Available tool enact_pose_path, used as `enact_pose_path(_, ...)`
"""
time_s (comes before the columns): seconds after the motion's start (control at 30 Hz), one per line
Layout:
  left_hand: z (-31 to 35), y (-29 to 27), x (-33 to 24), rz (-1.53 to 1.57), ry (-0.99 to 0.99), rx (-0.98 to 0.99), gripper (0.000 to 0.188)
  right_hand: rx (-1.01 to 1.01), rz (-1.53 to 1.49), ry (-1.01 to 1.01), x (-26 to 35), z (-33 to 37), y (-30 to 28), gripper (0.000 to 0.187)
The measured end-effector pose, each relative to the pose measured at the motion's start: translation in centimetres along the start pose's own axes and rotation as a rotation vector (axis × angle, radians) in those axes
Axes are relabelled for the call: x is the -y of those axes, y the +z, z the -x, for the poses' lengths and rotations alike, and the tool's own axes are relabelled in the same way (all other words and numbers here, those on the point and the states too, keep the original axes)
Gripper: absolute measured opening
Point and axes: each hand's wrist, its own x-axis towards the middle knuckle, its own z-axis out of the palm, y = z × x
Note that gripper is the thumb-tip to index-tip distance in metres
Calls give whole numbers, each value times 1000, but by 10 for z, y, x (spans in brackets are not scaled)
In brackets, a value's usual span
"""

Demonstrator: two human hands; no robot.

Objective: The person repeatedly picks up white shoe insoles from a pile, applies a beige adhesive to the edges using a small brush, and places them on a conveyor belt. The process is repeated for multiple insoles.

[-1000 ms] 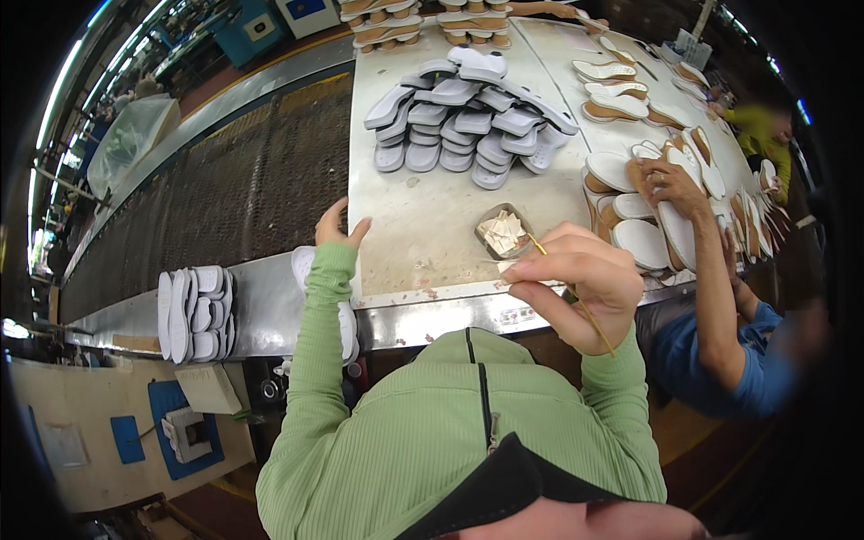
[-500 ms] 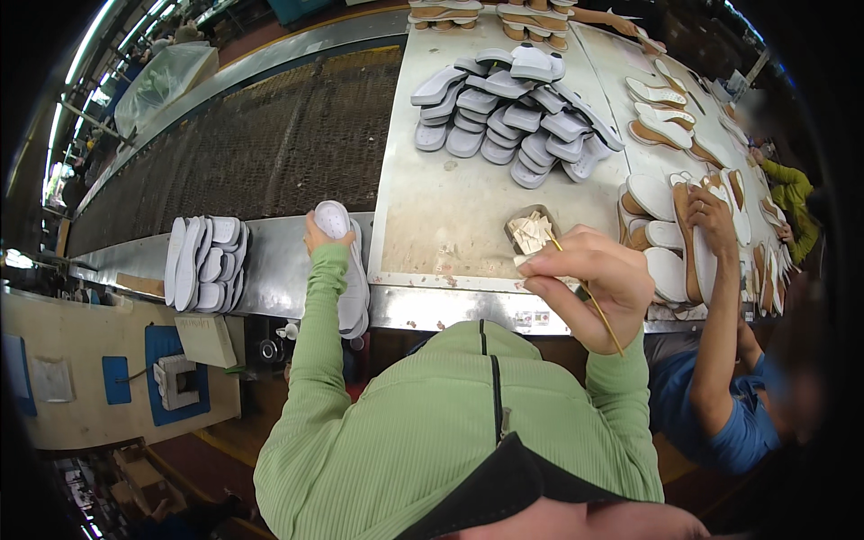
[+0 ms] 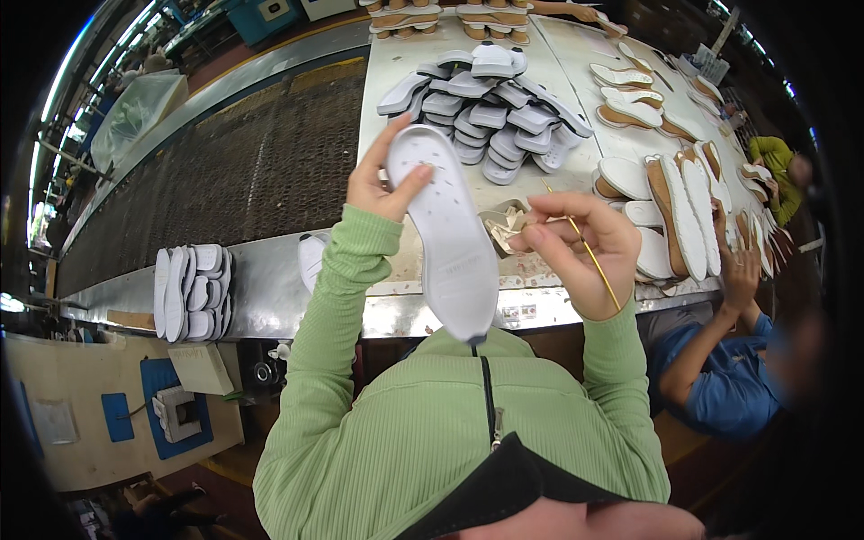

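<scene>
Fingers [image 3: 413,185] of our left hand [image 3: 380,185] grasp a white shoe sole [image 3: 455,252]; our right hand [image 3: 589,236] clasps a thin yellow stick [image 3: 592,255].

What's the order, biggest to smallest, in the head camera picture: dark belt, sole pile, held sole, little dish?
1. Dark belt
2. Sole pile and held sole: can't rank these; the held one is nearer the camera
3. Little dish

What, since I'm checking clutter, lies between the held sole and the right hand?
In the head view, a small tray of pale pieces on the table shows between sole and right hand.
</scene>
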Motion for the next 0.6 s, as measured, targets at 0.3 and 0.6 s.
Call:
enact_pose_path(0.3,18,29,-14,172,-182,381,77,1,154,-46,-23,-22,-12,22)
enact_pose_path(0.6,23,20,-18,178,-105,359,71,86,465,-510,-50,-61,6,19)
